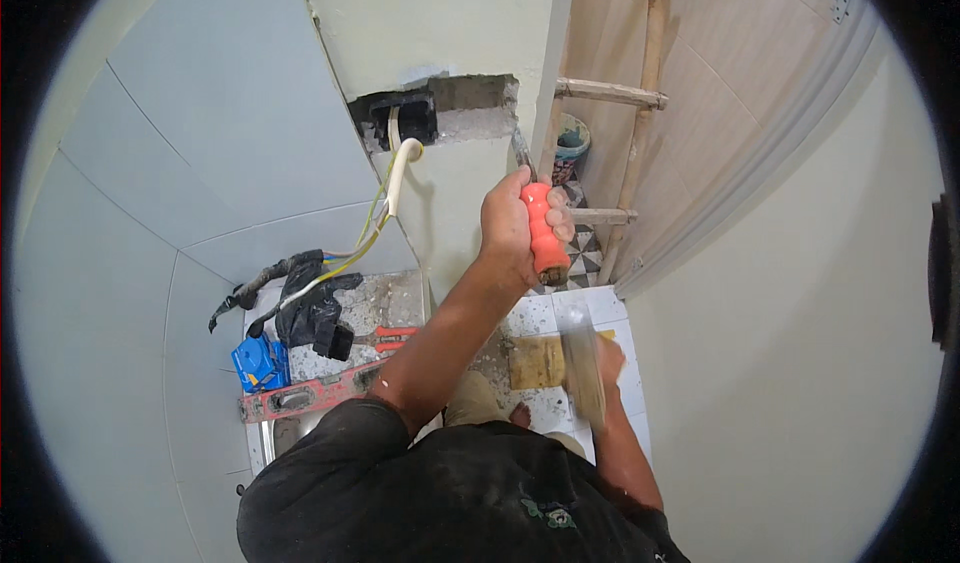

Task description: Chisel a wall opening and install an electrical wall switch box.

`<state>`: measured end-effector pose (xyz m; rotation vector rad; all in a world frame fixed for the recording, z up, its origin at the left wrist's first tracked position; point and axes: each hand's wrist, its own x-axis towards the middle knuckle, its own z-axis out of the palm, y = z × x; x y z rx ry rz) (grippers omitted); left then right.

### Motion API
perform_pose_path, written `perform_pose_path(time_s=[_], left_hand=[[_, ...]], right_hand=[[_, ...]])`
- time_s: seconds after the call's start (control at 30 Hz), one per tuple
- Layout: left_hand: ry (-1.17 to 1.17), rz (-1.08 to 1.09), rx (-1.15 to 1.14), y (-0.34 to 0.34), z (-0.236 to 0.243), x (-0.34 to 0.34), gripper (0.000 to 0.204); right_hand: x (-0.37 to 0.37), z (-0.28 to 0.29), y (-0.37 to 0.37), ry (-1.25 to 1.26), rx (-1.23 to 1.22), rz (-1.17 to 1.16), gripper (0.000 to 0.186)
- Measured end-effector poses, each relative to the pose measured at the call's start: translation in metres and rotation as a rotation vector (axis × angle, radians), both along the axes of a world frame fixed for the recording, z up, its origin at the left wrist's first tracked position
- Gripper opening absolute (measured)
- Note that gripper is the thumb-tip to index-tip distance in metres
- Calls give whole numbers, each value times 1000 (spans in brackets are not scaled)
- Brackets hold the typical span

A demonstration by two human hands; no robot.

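My left hand point(510, 218) is wrapped round the orange handle of a chisel point(545, 228). The chisel's metal blade points up to the right end of a rectangular recess point(478, 123) cut in the pale wall. Lower down on the right, my right hand point(609, 361) is closed on what looks like a hammer point(580, 363), smeared by motion and held apart from the chisel. In the recess's left part sits a black electrical box point(418, 121). A thick white cable point(400, 173) comes out of it and hangs down, its loose wires partly wrapped in black tape.
Below the cable lie black plastic point(308, 303), a blue box point(260, 363), red-handled pliers point(388, 338) and a red spirit level point(310, 393). A yellowish-brown flat piece point(538, 362) is beneath my right hand. A wooden ladder point(640, 133) and a bucket point(570, 143) stand beyond the wall's edge.
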<state>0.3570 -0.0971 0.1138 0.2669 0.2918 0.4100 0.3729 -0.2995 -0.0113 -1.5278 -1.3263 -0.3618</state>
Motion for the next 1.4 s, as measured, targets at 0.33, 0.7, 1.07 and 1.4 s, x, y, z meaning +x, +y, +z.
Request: perform_pose_path(time_s=[0.33, 0.7, 1.07, 1.4], left_hand=[[-46, 1, 13, 3, -3, 4, 21], [-15, 17, 5, 2, -3, -1, 21], [-45, -15, -7, -4, -4, 2, 22], [-14, -72, -26, 13, -1, -7, 23]], right_hand=[[9, -1, 3, 13, -309, -142, 9], [-3, 3, -2, 23, -79, -56, 14], [10, -19, -6, -65, -456, -181, 16], [-13, 17, 1, 70, -201, -79, 23]])
